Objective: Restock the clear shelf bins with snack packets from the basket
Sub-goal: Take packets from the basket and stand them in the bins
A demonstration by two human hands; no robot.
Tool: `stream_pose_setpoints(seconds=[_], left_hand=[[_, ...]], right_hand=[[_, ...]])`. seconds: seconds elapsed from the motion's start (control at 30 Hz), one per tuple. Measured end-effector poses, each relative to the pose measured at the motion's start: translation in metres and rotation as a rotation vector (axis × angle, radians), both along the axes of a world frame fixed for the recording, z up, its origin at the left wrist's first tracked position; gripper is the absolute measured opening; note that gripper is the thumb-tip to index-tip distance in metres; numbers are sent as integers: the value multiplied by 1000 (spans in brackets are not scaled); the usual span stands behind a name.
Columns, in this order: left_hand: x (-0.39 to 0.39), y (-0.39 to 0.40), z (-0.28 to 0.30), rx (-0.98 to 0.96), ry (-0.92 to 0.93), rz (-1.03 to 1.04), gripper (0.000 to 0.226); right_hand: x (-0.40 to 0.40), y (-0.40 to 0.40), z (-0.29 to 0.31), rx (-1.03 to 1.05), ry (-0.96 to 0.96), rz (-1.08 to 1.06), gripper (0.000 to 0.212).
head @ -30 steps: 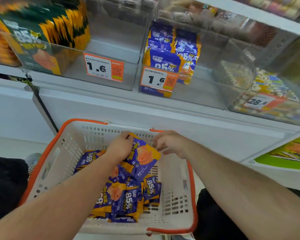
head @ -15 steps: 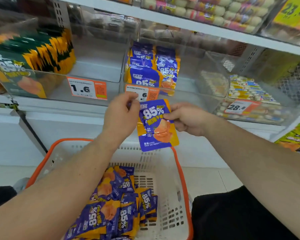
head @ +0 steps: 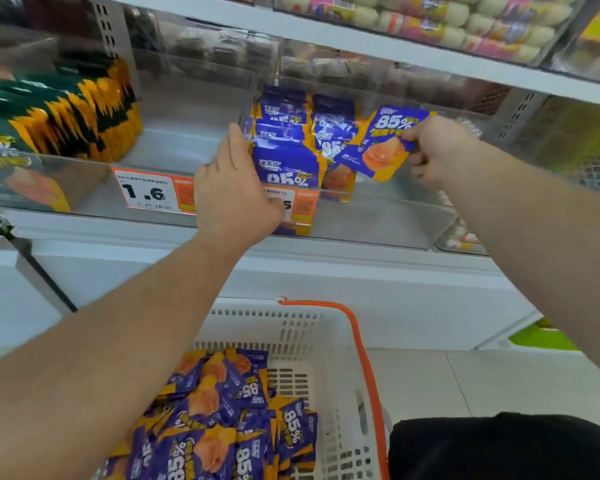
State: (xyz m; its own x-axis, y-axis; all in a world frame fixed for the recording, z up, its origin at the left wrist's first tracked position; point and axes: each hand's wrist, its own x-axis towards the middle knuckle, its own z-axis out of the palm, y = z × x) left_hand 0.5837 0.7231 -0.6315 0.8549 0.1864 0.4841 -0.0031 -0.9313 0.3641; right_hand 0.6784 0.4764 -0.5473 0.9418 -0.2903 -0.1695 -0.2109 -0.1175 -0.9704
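Nearest, a white basket (head: 329, 348) with an orange rim holds a heap of purple-and-orange snack packets (head: 229, 420). Above and beyond the basket, the left hand (head: 234, 195) lies with fingers straight against the left side of the upright purple packets (head: 288, 157) standing in the clear shelf bin (head: 378, 220), gripping nothing. To the right of that stack, the right hand (head: 437, 147) pinches one purple packet (head: 385, 143) by its edge, tilted over the same bin. Left of the bin stands a bin of green-and-orange packets (head: 59, 109).
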Motion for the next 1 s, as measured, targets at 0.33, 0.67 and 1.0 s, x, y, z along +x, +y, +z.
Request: stream_pose_setpoints(seconds=[0.33,0.67,1.0], left_hand=[[7,-2,-8,35,-49,47,94],[5,-3,-6,19,-40,23,96],[-37,-8,-34,-171,-436,-173,72]], right_hand=[[66,41,-53,-397,169,152,24],[54,46,-53,-375,157,119,20],[-53,74,-38,-731,-556,-90,12]])
